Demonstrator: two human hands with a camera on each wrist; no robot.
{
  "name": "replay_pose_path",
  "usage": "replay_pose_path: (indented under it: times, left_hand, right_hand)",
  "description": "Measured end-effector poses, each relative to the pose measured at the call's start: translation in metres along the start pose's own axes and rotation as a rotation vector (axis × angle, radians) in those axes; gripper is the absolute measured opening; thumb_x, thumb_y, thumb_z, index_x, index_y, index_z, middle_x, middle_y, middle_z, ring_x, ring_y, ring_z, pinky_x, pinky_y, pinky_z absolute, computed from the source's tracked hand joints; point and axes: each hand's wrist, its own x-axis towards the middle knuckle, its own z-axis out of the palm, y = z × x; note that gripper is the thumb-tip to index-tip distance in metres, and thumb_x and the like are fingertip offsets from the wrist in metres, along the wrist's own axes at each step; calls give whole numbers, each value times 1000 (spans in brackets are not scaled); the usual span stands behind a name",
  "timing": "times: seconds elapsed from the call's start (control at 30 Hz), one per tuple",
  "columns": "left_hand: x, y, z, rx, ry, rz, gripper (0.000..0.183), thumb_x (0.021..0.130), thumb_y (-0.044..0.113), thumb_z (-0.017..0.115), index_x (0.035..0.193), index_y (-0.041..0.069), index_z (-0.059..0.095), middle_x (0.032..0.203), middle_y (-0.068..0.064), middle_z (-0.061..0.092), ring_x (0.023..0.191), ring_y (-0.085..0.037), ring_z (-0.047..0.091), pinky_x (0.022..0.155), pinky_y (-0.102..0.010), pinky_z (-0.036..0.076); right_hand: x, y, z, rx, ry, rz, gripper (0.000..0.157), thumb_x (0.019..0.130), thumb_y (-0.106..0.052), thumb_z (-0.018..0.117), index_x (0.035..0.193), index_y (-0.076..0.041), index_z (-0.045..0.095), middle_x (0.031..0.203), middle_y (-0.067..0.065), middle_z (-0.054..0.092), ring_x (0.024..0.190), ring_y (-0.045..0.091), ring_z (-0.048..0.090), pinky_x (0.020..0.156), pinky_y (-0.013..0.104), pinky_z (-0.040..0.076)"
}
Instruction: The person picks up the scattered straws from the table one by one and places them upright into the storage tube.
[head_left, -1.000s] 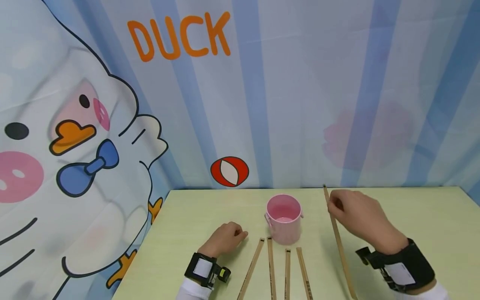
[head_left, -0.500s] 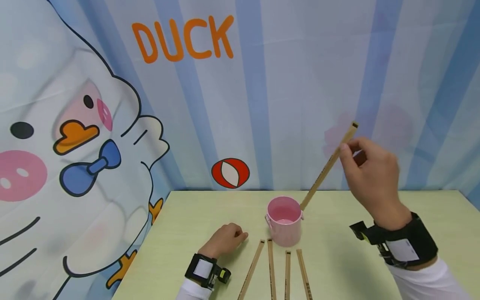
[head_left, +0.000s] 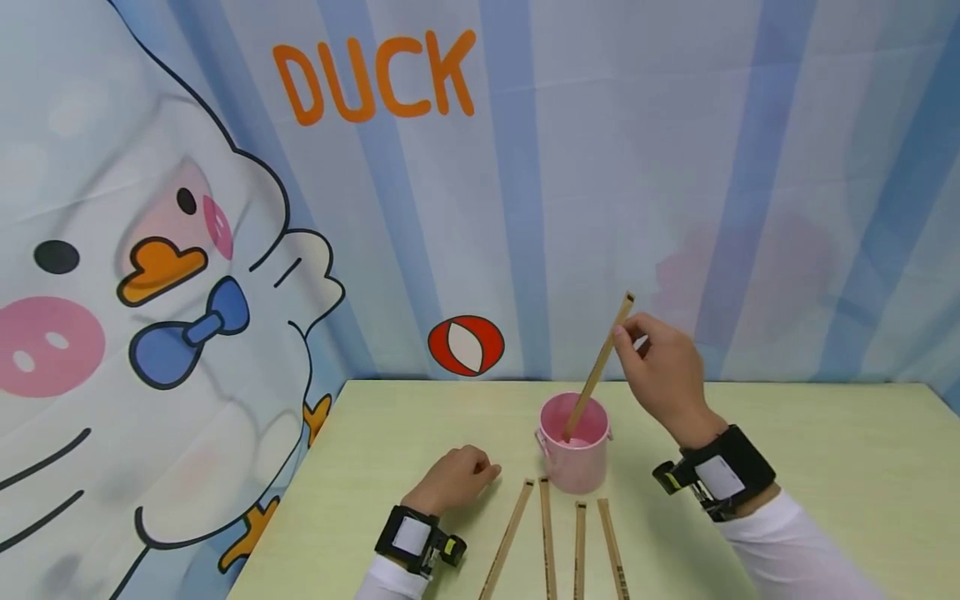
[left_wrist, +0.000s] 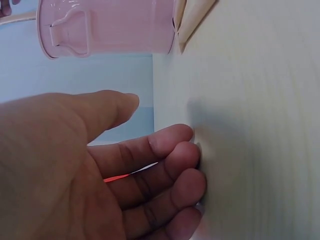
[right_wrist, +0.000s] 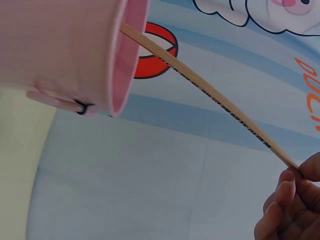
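Note:
My right hand pinches a wooden ruler near its top end between thumb and fingers. The ruler slants, with its lower end inside the mouth of a small pink bucket. Printed scale marks run along the ruler in the right wrist view. To the left of the bucket, my left hand rests on the table with fingers loosely curled, holding nothing. The left wrist view shows the fingertips of this left hand against the tabletop, apart from the bucket.
Several more wooden rulers lie on the pale table just in front of the bucket, cut off by the lower frame edge. Behind the table's far edge hangs a blue striped curtain with a printed duck.
My right hand has lifted the ruler off the table at the right, swung it up and left, and brought its lower end into the bucket. The left hand stays where it was.

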Motion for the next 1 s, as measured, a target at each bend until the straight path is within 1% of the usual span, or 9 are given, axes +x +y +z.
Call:
replay_pose_path:
  times: [0.1, 0.23, 0.33, 0.53, 0.73, 1.0]
  left_hand:
    - [0, 0, 0, 6, 7, 1, 33, 93, 31, 53, 66, 12, 55, 55, 4, 39, 49, -10, 39, 49, -26, 31]
    - [-1, 1, 0, 8, 9, 7, 33, 93, 32, 53, 66, 12, 55, 55, 5, 39, 49, -10, 39, 49, -26, 31]
    - [-1, 2, 0, 6, 10, 16, 33, 93, 31, 53, 66, 13, 55, 55, 5, 39, 49, -9, 38, 49, -25, 31]
    - [-2, 1, 0, 6, 16, 30, 34, 93, 31, 52, 65, 14, 54, 55, 5, 39, 48, -9, 38, 49, -25, 32]
    - [-1, 0, 0, 6, 15, 37, 33, 94, 31, 52, 66, 13, 56, 55, 5, 40, 48, -9, 39, 50, -25, 32]
    - [0, -2, 1, 5, 13, 37, 33, 93, 31, 52, 65, 13, 55, 55, 5, 39, 48, -9, 38, 50, -25, 32]
  right_hand:
    - [-6, 8, 10, 7, -73, 63, 22, 93, -26, 54, 87, -9, 66, 76, 4, 63, 53, 14, 50, 41, 33, 37]
    - [-14, 17, 19, 9, -151, 130, 23, 93, -28, 54, 87, -9, 66, 76, 4, 63, 53, 15, 48, 42, 33, 38]
    - [-18, 23, 24, 10, -194, 156, 23, 93, -28, 54, 87, -9, 66, 75, 4, 62, 52, 15, 47, 42, 33, 38]
    - [-24, 30, 31, 16, -262, 198, 23, 92, -27, 54, 88, -9, 67, 75, 4, 62, 53, 15, 48, 45, 33, 40]
    - [-29, 34, 35, 6, -303, 229, 23, 92, -27, 54, 90, -9, 68, 77, 4, 63, 56, 15, 50, 47, 33, 40]
    - [-32, 36, 30, 7, -309, 226, 25, 93, -30, 54, 92, -9, 68, 79, 6, 63, 58, 16, 51, 46, 33, 41]
